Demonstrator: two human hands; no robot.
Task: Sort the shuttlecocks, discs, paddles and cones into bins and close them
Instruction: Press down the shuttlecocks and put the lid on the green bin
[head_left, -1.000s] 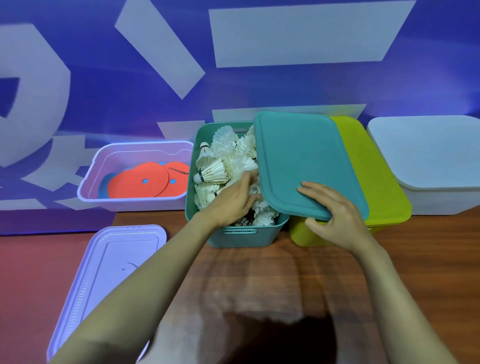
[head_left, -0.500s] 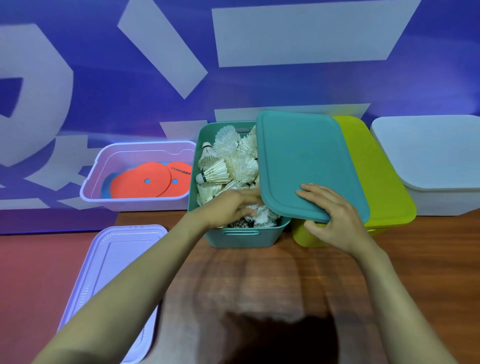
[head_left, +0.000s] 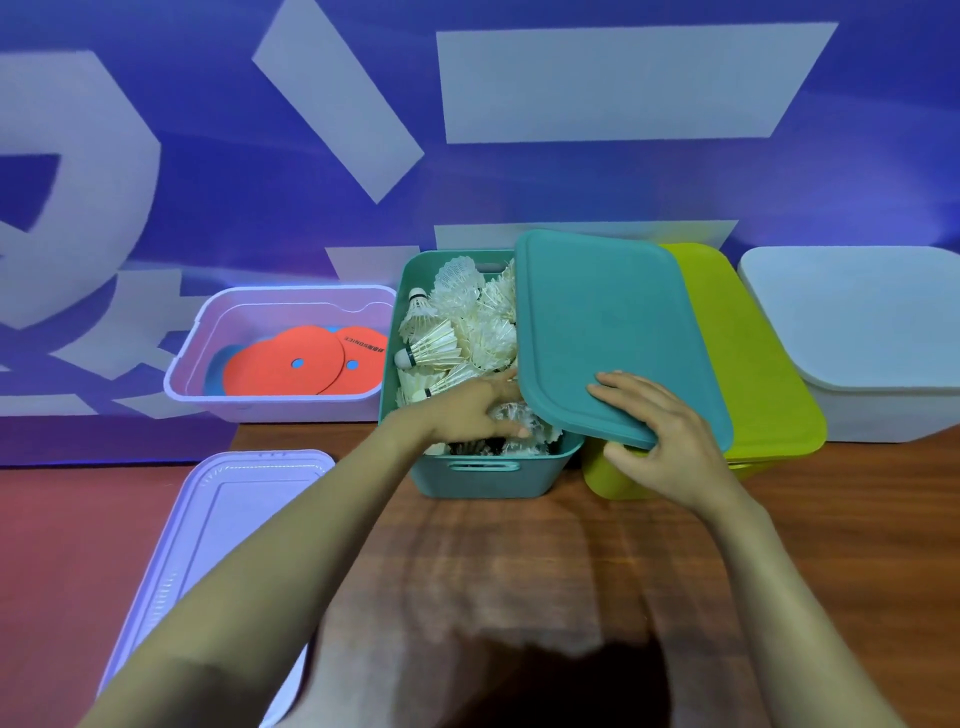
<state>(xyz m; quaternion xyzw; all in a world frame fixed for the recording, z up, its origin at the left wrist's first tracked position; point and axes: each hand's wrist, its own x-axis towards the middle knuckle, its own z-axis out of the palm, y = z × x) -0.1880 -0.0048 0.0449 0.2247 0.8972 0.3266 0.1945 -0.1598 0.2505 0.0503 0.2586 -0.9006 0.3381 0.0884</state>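
A teal bin stands in the middle, heaped with white shuttlecocks. Its teal lid lies tilted over the bin's right side and the lime bin beside it. My right hand grips the lid's near edge, fingers on top and thumb underneath. My left hand lies on the shuttlecocks at the bin's front, its fingers stretched toward the lid's left edge. To the left, an open lilac bin holds orange discs.
A lilac lid lies at the near left, partly off the wooden table. A closed lime bin and a closed white bin stand to the right. A blue banner wall rises right behind the bins.
My left hand has slid from the middle of the shuttlecock pile toward the bin's front and flattened onto it. The teal lid and my right hand have barely shifted.
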